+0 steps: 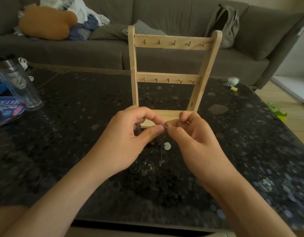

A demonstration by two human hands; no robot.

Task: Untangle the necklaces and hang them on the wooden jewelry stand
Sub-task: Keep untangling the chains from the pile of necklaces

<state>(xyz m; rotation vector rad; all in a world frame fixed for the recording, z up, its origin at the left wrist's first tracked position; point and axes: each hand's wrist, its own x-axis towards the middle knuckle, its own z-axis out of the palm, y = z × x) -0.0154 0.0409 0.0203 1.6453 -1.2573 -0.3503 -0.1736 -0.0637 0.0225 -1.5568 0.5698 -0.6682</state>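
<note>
Picking at what looks like a knot in a thin silver chain (160, 124). Left hand (129, 139) and right hand (192, 135) each have thumb and fingers pinched on it, held above the counter (71, 137) just in front of the wooden jewelry stand (171, 42) base. Progress-wise I'd call it early: every hook on both bars is bare. The other necklaces (147, 164) (dark cord, beads, a pale pendant (167, 145)) sit clumped at 6 o'clock from the chain. Clear tumbler (19, 82) way off at 9 o'clock.
</note>
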